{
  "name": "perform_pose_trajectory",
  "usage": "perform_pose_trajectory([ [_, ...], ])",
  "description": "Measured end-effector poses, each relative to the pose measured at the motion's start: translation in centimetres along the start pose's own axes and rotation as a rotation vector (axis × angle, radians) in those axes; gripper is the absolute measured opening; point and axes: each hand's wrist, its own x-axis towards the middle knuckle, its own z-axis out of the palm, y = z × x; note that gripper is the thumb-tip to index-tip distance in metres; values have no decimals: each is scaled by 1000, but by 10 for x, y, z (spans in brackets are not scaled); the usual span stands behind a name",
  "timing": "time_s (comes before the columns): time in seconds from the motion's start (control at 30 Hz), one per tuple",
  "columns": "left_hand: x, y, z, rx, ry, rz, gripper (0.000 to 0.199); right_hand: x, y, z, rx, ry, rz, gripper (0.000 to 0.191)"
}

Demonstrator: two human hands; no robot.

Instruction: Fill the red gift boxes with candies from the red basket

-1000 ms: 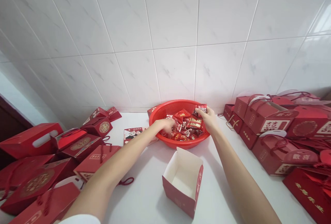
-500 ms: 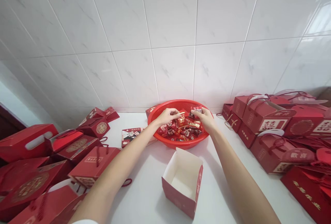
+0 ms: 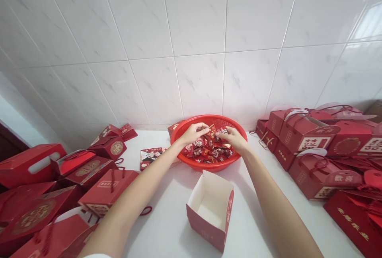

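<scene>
Packets [image 3: 212, 131] are pinched between nearly closed fingers, left hand [image 3: 193, 133] and right hand [image 3: 235, 138]. Drops would be caught by the basket [image 3: 209, 167] near the counter's [image 3: 167, 202] back edge.

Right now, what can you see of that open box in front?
The open box stands on the white table, nearer than the red basket. It looks like folded card: dark red outside, pale markings on its right side, white inside. Its top gapes open, it looks empty, and neither left hand nor right hand touches it.
</scene>
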Motion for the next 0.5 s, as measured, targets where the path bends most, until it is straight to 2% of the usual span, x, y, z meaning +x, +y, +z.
perform_pose_trajectory([
  [0.13,0,-3,0,89,25,-78,40,2,2,0,-16,44,-19,27],
  [0.27,0,-9,-3,291,83,-171,27,3,4,0,-38,66,-23,24],
  [0.37,-1,-9,-6,442,114,-210,26,3,4,-1,-53,87,-27,22],
  [0.43,-3,-6,-5,509,58,-206,27,3,4,-1,-61,99,-30,20],
  [0.5,-4,-1,-2,553,-80,-188,25,3,4,-1,-65,113,-34,19],
])
